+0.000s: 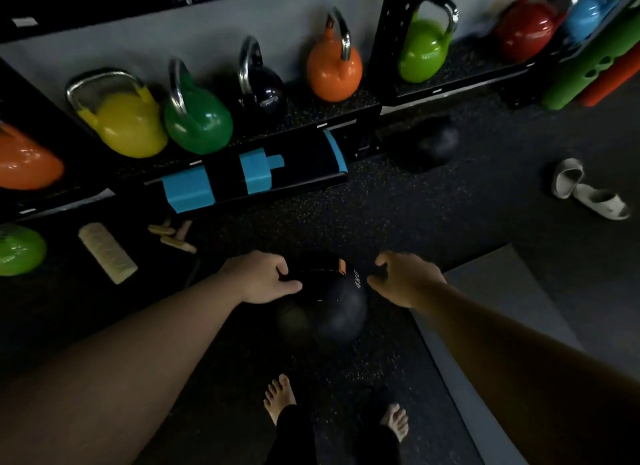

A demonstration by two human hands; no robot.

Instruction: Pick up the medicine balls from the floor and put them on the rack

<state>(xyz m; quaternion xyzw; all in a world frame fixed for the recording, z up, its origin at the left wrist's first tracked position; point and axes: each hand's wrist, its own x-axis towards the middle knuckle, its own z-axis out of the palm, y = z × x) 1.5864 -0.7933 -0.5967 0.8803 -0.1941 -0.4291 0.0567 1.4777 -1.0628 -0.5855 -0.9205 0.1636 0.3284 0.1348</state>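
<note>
A black medicine ball marked 4KG, with a small orange tag, lies low in front of my bare feet. My left hand grips its upper left side, thumb laid across the top and fingers curled over the far edge. My right hand is at the ball's right edge with loosely curled fingers and the thumb tip just beside it; whether it touches is unclear. A second black medicine ball lies on the floor under the black rack, beside its upright.
The rack's low shelf holds several coloured kettlebells, among them yellow, green and orange. A black pad with blue tape lies below it. White slippers and a grey mat are on the right, wooden items on the left.
</note>
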